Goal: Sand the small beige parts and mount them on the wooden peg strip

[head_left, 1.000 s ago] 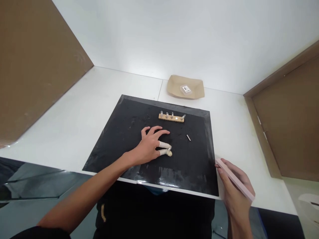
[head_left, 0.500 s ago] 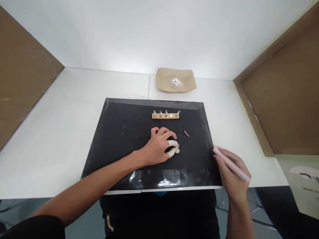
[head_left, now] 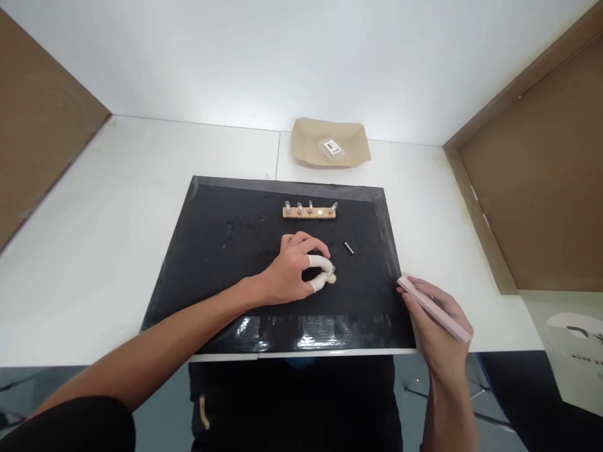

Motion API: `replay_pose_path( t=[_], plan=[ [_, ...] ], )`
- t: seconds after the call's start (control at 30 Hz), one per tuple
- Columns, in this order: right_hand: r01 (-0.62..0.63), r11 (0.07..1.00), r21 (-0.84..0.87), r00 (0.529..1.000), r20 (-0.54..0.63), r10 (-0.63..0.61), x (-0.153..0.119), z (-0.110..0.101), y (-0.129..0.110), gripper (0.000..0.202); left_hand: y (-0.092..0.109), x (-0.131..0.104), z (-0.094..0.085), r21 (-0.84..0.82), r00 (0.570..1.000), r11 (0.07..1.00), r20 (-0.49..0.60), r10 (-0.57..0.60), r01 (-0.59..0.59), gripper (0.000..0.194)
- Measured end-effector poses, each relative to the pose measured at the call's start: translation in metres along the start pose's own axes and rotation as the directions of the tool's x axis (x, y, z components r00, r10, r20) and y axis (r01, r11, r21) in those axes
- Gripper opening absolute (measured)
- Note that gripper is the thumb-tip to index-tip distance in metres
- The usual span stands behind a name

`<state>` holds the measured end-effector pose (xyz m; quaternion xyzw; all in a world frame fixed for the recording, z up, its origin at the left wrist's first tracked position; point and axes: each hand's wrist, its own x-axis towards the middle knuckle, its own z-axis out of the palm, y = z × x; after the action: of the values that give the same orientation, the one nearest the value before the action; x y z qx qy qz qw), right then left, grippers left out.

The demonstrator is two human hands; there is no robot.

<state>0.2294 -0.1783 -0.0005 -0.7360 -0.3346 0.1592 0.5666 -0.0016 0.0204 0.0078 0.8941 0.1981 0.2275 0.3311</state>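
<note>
My left hand (head_left: 296, 270) rests over the black mat, with white covers on thumb and index finger. Those two fingertips pinch a small clear piece with a pale, rounded base (head_left: 332, 279); its exact kind is too small to tell. At the mat's right edge my right hand (head_left: 440, 333) grips a long pale pink block (head_left: 436, 310), which looks like a nail buffer. Beyond the left hand lies a cardboard strip (head_left: 308, 213) with several clear upright pieces and one white dot on it. A short dark rod (head_left: 348, 247) lies right of the left hand.
The black mat (head_left: 198, 251) covers the middle of the white table (head_left: 108, 188). Behind it stands a brown paper tray (head_left: 305, 154) holding a small clear labelled box (head_left: 332, 148). Brown cardboard panels (head_left: 537, 188) border both sides, and a white wall rises at the back.
The view has shifted slightly, so most things sit a little higher and further left. Both hands keep their holds; the thumb and index finger of the left hand form a slightly wider loop.
</note>
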Motion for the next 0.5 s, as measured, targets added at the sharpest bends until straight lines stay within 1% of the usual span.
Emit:
replay_pose_path(
  t=[0.1,0.2,0.23,0.3,0.33,0.4,0.47,0.5],
  plan=[
    [0.027,0.997,-0.068,0.993,0.113,-0.019,0.001,-0.007,-0.001,0.023,0.0,0.002,-0.001,-0.024,1.0,1.0,-0.004,-0.013,0.013,0.009],
    [0.055,0.996,-0.071,0.967,0.254,-0.035,0.002,-0.009,-0.009,0.017,0.0,0.003,-0.002,-0.036,0.999,0.999,-0.014,-0.032,0.031,0.009],
    [0.082,0.996,-0.047,0.954,0.294,-0.064,0.002,-0.007,-0.014,0.016,0.0,0.004,-0.002,-0.043,0.999,0.998,-0.012,-0.04,0.04,0.009],
    [0.176,0.984,0.014,0.922,0.348,-0.169,0.005,0.001,-0.025,0.015,-0.001,0.004,-0.002,-0.065,0.998,0.996,-0.01,-0.056,0.055,0.008],
    [0.236,0.971,0.04,0.899,0.372,-0.233,0.008,0.007,-0.032,0.017,-0.001,0.005,-0.002,-0.078,0.998,0.995,-0.014,-0.061,0.06,0.008],
    [0.354,0.932,0.076,0.83,0.433,-0.351,0.017,0.022,-0.043,0.021,-0.001,0.005,-0.002,-0.103,0.997,0.992,-0.035,-0.071,0.067,0.007],
    [0.452,0.888,0.077,0.754,0.499,-0.427,0.031,0.038,-0.052,0.023,-0.001,0.004,-0.002,-0.127,0.994,0.989,-0.065,-0.088,0.08,0.008],
    [0.486,0.871,0.074,0.723,0.525,-0.449,0.04,0.046,-0.055,0.023,-0.001,0.004,-0.002,-0.14,0.992,0.986,-0.081,-0.102,0.09,0.008]
  ],
)
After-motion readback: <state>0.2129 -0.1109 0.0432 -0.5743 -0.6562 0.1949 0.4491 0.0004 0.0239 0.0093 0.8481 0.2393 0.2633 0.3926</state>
